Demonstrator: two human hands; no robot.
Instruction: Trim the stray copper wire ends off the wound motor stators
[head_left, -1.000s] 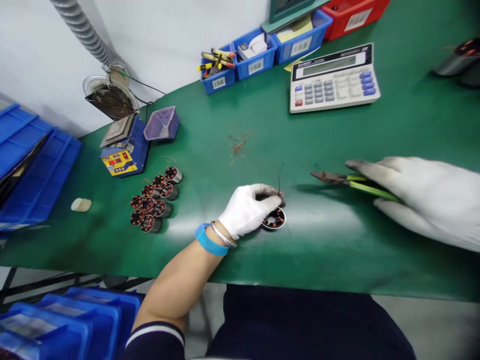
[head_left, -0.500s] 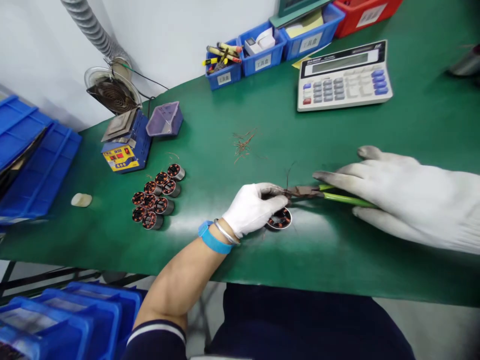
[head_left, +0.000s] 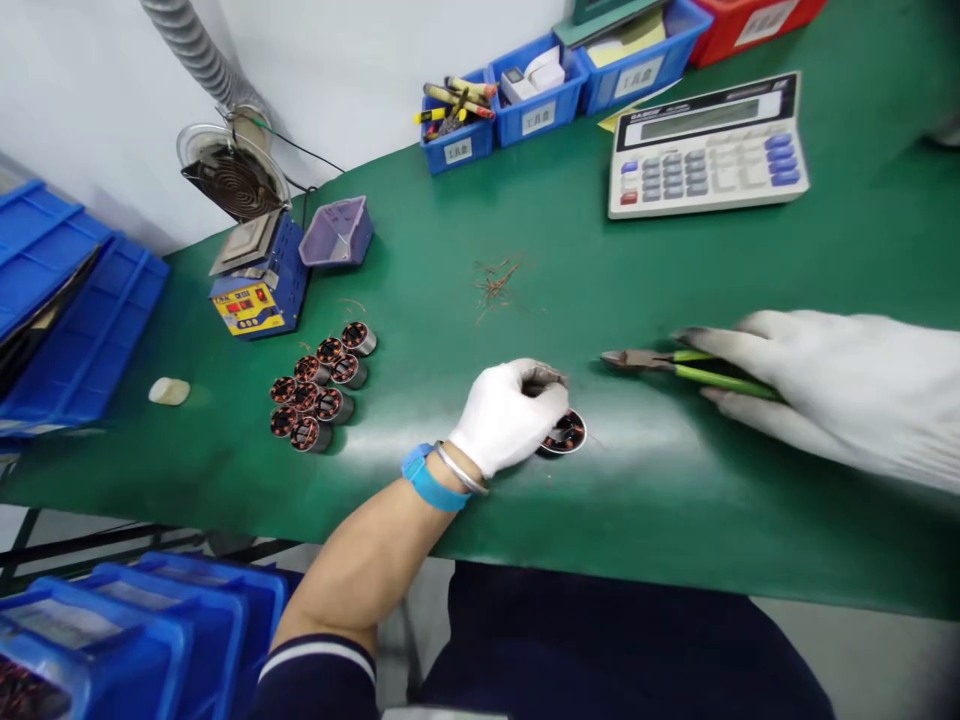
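My left hand (head_left: 514, 415), in a white glove, is closed with thumb and forefinger pinched together just above a round motor stator (head_left: 564, 434) with copper windings. Whatever is between those fingertips is too small or hidden to make out. The hand covers part of the stator's left and far side. My right hand (head_left: 802, 385), also gloved, grips a pair of green-handled wire cutters (head_left: 664, 362). Their jaws point left and are apart from the stator and from my left hand. To the left, several similar stators (head_left: 319, 385) stand grouped on the green table (head_left: 465, 510).
Loose wire clippings (head_left: 496, 285) lie beyond my left hand. A calculator (head_left: 706, 148) sits at the back right, near blue tool boxes (head_left: 459, 152) and a red bin (head_left: 750, 30). Further left are a purple tray (head_left: 337, 232), a blue-and-yellow device (head_left: 259, 285) and blue crates (head_left: 90, 340).
The wire cutters have drawn back rightward from my left fingertips, along with my right hand. A wire that stuck up by those fingertips no longer shows. The view has shifted slightly.
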